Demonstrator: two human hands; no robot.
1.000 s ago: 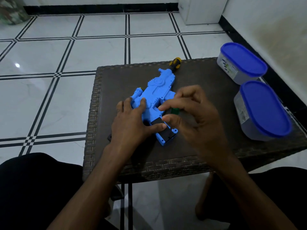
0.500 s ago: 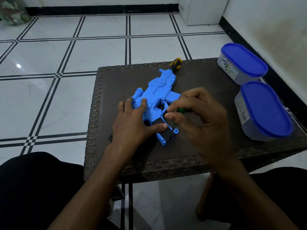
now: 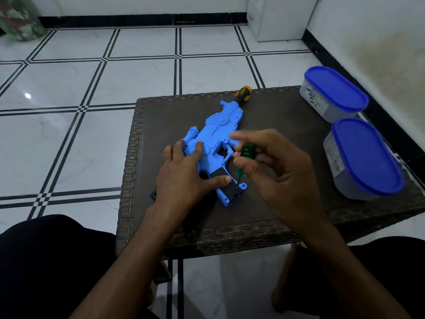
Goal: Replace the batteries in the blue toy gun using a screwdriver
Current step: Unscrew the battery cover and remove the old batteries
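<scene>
The blue toy gun (image 3: 218, 134) lies flat on the dark woven table (image 3: 287, 143), barrel pointing away from me. My left hand (image 3: 184, 173) presses down on its body, the thumb lying across the black battery cover (image 3: 232, 187) on the grip. My right hand (image 3: 273, 166) pinches a small screwdriver with a green handle (image 3: 247, 151); its thin shaft stands nearly upright with the tip on the lower end of the battery cover.
A second screwdriver with a yellow and black handle (image 3: 243, 94) lies at the table's far edge, beyond the gun's muzzle. Two tubs with blue lids (image 3: 334, 92) (image 3: 365, 155) stand along the right side. A small dark piece (image 3: 153, 194) lies by my left wrist.
My right hand has shifted slightly right and turned, so the green handle now shows clearly between its fingers. The left hand and the gun have stayed in place.
</scene>
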